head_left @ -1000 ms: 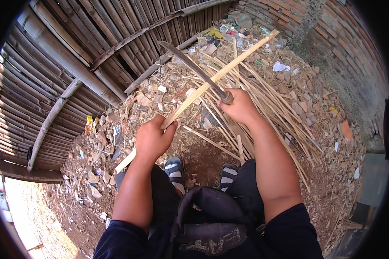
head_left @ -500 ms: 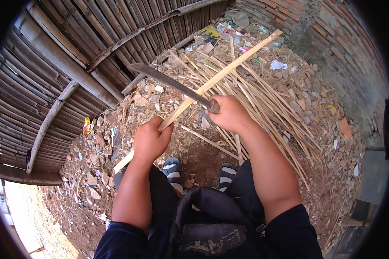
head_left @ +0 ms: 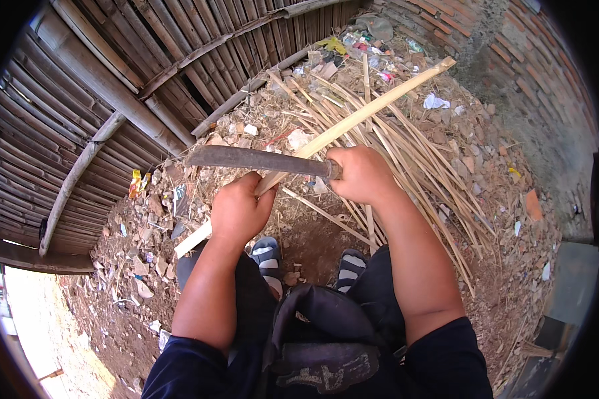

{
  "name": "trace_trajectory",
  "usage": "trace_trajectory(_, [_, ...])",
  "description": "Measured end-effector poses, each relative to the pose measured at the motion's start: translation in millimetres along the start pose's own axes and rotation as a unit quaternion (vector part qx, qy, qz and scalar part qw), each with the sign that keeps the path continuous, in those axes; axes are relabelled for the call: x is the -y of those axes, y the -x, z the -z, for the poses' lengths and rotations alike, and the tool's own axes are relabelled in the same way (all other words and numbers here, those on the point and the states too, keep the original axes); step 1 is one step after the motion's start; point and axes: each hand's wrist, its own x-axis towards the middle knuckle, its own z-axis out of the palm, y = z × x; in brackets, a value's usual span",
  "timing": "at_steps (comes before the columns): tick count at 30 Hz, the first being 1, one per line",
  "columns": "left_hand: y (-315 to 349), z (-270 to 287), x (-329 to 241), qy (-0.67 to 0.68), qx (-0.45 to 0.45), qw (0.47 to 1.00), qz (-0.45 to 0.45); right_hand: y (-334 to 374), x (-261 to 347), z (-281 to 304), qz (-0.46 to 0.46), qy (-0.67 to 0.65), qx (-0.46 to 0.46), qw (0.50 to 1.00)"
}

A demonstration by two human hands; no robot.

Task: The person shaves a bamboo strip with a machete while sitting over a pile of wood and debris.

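Note:
My left hand (head_left: 241, 207) is closed around a long pale bamboo strip (head_left: 366, 112), which slants from near my left knee up to the far right. In my right hand (head_left: 359, 174) is the short handle of a machete (head_left: 253, 159). Its dark, worn blade points left and lies across the strip, just beyond my left fingers. Whether the edge bites into the strip, I cannot tell. Under and past the strip, a loose pile of thin bamboo strips (head_left: 426, 169) lies on the ground, fanning toward the lower right.
A bamboo slat wall (head_left: 53, 179) with pole braces rises at left, and a brick wall (head_left: 526, 73) at right. Rubble, plastic scraps and a crumpled white wrapper (head_left: 436, 102) litter the dirt. My sandalled feet (head_left: 267, 261) are below my hands.
The machete blade has swung nearer to me and turned, now lying almost level with its broad side showing. The strip's far end has shifted slightly right.

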Motion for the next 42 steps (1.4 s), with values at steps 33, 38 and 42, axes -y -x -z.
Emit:
trace_trajectory(33, [-8, -2, 7, 0.032, -0.031, 0.999, 0.010, 7, -50, 11, -0.064, -0.137, -0.115, 0.982])
trace_trajectory(38, [-10, -8, 9, 0.030, -0.019, 0.999, 0.008, 6, -9, 3, -0.026, -0.012, -0.002, 1.000])
trace_trajectory(42, [-4, -2, 8, 0.013, -0.043, 0.999, -0.017, 5, -15, 11, 0.006, 0.020, 0.021, 1.000])
